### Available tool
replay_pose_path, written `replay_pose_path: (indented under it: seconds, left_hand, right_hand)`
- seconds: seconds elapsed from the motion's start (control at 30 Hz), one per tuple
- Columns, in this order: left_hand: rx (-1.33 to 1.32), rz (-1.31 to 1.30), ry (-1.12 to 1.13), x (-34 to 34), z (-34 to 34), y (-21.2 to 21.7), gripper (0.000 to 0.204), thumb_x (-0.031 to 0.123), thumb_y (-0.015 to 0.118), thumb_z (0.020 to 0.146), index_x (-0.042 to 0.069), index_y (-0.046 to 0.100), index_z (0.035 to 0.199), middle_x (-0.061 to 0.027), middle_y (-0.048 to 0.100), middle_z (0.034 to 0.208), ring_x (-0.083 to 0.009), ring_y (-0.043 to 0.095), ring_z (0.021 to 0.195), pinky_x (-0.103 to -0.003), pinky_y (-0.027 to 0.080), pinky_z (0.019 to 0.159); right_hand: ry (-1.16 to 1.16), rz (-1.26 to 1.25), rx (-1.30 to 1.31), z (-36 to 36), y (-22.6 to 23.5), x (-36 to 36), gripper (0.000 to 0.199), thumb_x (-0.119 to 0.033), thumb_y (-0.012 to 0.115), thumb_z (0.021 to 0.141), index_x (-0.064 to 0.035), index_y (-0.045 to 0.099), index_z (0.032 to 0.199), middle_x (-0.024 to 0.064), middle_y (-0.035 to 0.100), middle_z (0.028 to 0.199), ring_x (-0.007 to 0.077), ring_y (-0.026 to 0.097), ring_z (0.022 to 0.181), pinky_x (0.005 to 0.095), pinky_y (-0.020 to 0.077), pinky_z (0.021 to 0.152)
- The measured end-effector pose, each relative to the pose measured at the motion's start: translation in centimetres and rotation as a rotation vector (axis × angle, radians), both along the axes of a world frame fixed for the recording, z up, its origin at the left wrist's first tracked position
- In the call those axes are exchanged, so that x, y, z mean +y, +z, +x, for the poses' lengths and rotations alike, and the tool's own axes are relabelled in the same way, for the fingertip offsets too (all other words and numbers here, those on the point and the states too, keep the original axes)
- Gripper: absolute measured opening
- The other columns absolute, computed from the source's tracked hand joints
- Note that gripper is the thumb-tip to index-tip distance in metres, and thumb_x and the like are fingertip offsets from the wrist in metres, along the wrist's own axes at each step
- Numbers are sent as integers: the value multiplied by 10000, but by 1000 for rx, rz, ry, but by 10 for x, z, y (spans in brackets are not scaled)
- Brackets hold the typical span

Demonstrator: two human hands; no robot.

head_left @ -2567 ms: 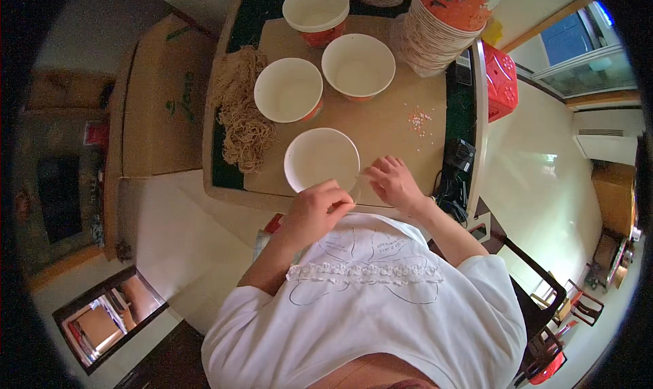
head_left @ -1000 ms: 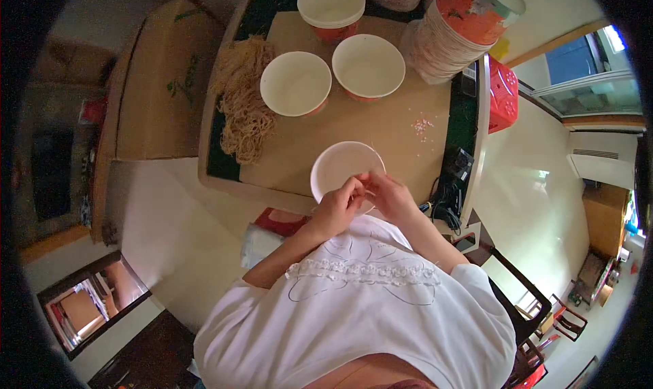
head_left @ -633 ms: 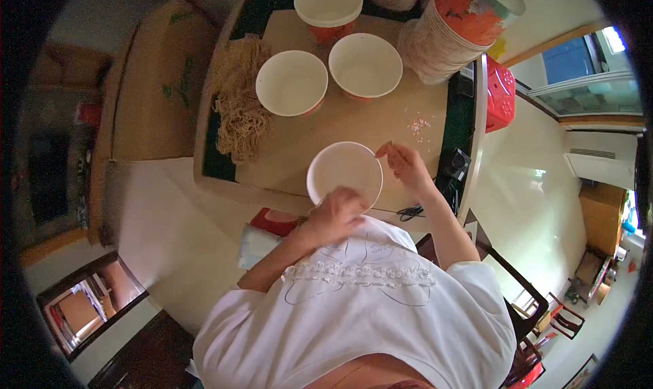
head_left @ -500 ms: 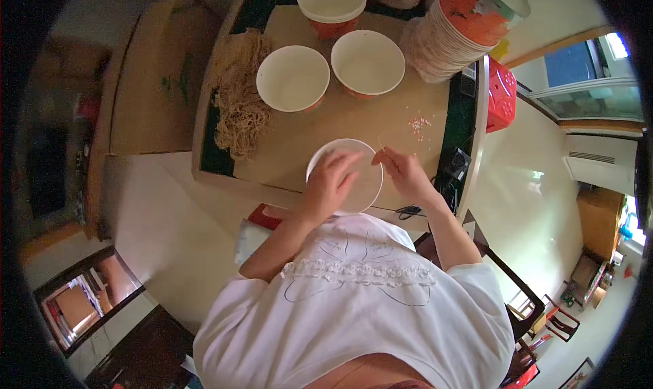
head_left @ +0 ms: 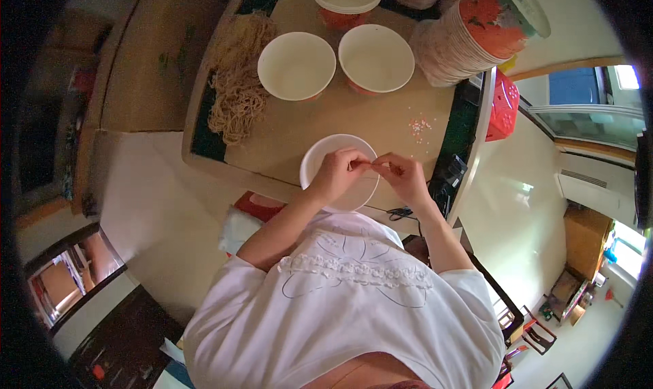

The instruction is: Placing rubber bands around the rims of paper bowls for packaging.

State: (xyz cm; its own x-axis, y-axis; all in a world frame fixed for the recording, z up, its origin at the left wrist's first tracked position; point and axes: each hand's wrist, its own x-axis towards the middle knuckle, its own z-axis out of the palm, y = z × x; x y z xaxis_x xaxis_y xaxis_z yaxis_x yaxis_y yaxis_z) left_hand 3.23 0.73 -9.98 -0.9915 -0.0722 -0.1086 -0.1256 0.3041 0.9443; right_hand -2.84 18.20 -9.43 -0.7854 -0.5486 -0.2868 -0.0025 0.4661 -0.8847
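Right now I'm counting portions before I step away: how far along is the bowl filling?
Nothing looks filled yet: the three bowls at the back show white, empty insides. In hand: both hands, left hand and right hand, pinch something small over the near bowl. Left: the noodle pile lies untouched on the table.

Both forearms reach forward from the near edge and converge. The left hand and right hand meet fingertip to fingertip, fingers curled and pinched together, knuckles up, wrists slightly bent inward, elbows spread apart.
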Motion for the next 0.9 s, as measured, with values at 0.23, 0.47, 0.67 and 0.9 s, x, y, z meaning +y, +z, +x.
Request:
replay_pose_path:
  seconds: [0.23, 0.47, 0.67, 0.9]
  left_hand:
    - [-125, 19, 47, 4, 6, -22, 112, 78, 649, 800, -1, 635, 878, -90, 655, 796, -149, 609, 679, -271, 479, 630]
    - [45, -161, 209, 17, -3, -59, 171, 75, 634, 787, -1, 575, 928, -137, 642, 825, -243, 638, 748, -334, 499, 646]
    - [-75, 37, 201, 28, 4, -35, 241, 73, 663, 749, 4, 556, 953, -163, 618, 899, -294, 617, 895, -369, 499, 734]
    - [-127, 71, 246, 21, 19, -20, 302, -42, 574, 763, -18, 557, 1063, -110, 634, 963, -194, 647, 867, -287, 529, 710]
  right_hand:
    - [-126, -210, -98, -3, -35, 8, 133, -108, 604, 861, -6, 616, 946, 6, 596, 735, 60, 514, 656, 210, 423, 575]
    - [-217, -418, -315, -15, -75, -6, 122, -106, 564, 891, 3, 589, 941, 25, 616, 811, 91, 552, 750, 253, 464, 648]
    - [-304, -353, -277, 11, -74, -17, 91, -77, 579, 878, 10, 580, 903, 31, 615, 801, 87, 550, 730, 246, 459, 629]
    - [-432, -385, -133, 34, -57, -27, 90, -56, 619, 839, -4, 584, 902, 67, 633, 781, 112, 581, 709, 257, 475, 616]
